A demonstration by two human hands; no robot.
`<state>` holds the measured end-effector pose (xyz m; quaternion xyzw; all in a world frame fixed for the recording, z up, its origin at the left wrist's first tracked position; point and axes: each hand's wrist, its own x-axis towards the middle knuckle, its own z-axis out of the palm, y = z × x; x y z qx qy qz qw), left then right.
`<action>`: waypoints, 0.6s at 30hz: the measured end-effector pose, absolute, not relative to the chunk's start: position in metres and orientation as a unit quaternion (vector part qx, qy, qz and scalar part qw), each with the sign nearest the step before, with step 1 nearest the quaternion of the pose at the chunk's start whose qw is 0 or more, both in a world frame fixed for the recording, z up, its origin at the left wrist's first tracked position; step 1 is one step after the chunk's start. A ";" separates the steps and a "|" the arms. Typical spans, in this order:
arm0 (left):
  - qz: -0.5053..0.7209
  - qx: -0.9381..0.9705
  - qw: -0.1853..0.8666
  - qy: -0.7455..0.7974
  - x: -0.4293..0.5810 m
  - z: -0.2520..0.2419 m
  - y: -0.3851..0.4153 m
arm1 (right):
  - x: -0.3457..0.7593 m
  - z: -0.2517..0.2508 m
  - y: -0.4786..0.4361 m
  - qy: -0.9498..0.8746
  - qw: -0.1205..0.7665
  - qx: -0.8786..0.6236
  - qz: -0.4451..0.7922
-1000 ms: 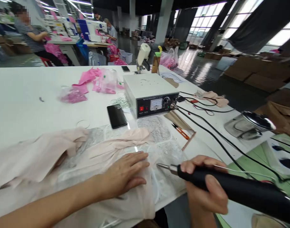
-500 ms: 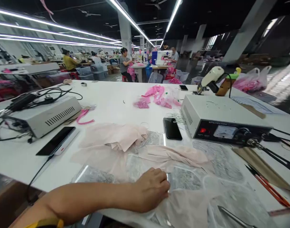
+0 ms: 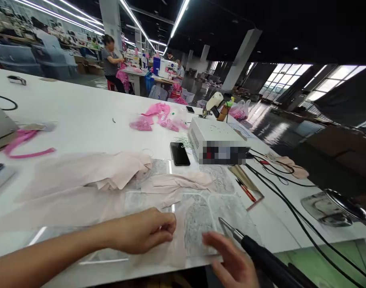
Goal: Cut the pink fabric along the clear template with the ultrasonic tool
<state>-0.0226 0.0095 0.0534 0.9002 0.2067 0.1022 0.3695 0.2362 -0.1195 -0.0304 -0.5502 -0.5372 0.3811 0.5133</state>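
My left hand (image 3: 143, 230) rests with curled fingers on pale pink sheer fabric (image 3: 111, 172), which lies over grey lace pieces (image 3: 201, 216) on a glass plate near the table's front edge. The fingertips seem to pinch the fabric. My right hand (image 3: 231, 264) is low at the front edge, blurred, under a black hand tool (image 3: 261, 256). The tool's metal tip (image 3: 224, 224) points at the lace just right of my left hand.
A white control box (image 3: 214, 134) stands behind the lace with a black phone (image 3: 179, 154) to its left. Black cables (image 3: 291, 208) run right past a metal lid (image 3: 335, 206). Orange scissors (image 3: 245, 190), pink bags (image 3: 161, 118). People (image 3: 111, 60) sew at far tables.
The view swung left, then back right. My left hand went from flat to curled on the fabric. My right hand and the tool left the view and are back in it.
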 end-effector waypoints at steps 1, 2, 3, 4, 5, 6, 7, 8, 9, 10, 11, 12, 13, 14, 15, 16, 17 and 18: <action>0.096 0.903 0.373 0.192 -0.024 0.057 0.008 | 0.225 -0.018 -0.101 -0.600 0.481 -0.525 0.366; 0.092 0.905 0.374 0.180 -0.025 0.063 0.006 | 0.212 -0.007 -0.083 -0.656 0.439 -0.496 0.361; 0.092 0.906 0.375 0.174 -0.028 0.069 0.004 | 0.200 0.002 -0.066 -0.701 0.407 -0.460 0.362; 0.091 0.907 0.373 0.173 -0.032 0.075 0.003 | 0.188 0.009 -0.052 -0.738 0.375 -0.420 0.373; 0.089 0.909 0.367 0.176 -0.038 0.082 0.003 | 0.177 0.013 -0.041 -0.761 0.346 -0.388 0.389; 0.086 0.911 0.359 0.184 -0.045 0.088 0.003 | 0.167 0.015 -0.032 -0.773 0.323 -0.366 0.406; 0.078 0.914 0.347 0.194 -0.055 0.093 0.004 | 0.158 0.015 -0.027 -0.782 0.304 -0.349 0.418; 0.074 0.916 0.336 0.205 -0.065 0.098 0.006 | 0.150 0.014 -0.023 -0.787 0.292 -0.339 0.425; 0.073 0.917 0.327 0.218 -0.077 0.100 0.008 | 0.144 0.013 -0.020 -0.791 0.286 -0.333 0.426; 0.074 0.916 0.317 0.233 -0.089 0.102 0.011 | 0.140 0.013 -0.018 -0.795 0.285 -0.330 0.422; 0.080 0.915 0.307 0.249 -0.101 0.102 0.014 | 0.136 0.014 -0.016 -0.798 0.288 -0.329 0.414; 0.087 0.914 0.294 0.266 -0.112 0.101 0.019 | 0.133 0.016 -0.012 -0.800 0.296 -0.331 0.403; 0.094 0.914 0.278 0.280 -0.124 0.100 0.024 | 0.131 0.019 -0.008 -0.802 0.307 -0.335 0.388; 0.104 0.914 0.261 0.291 -0.135 0.098 0.030 | 0.130 0.025 -0.003 -0.803 0.322 -0.341 0.367; 0.116 0.916 0.243 0.299 -0.146 0.097 0.036 | 0.129 0.031 0.003 -0.802 0.345 -0.348 0.340; 0.131 0.917 0.221 0.304 -0.157 0.095 0.042 | 0.127 0.037 0.009 -0.800 0.373 -0.356 0.305; 0.150 0.919 0.193 0.310 -0.167 0.094 0.047 | 0.125 0.044 0.015 -0.796 0.409 -0.361 0.262; 0.171 0.919 0.161 0.317 -0.179 0.092 0.052 | 0.122 0.049 0.019 -0.792 0.445 -0.360 0.211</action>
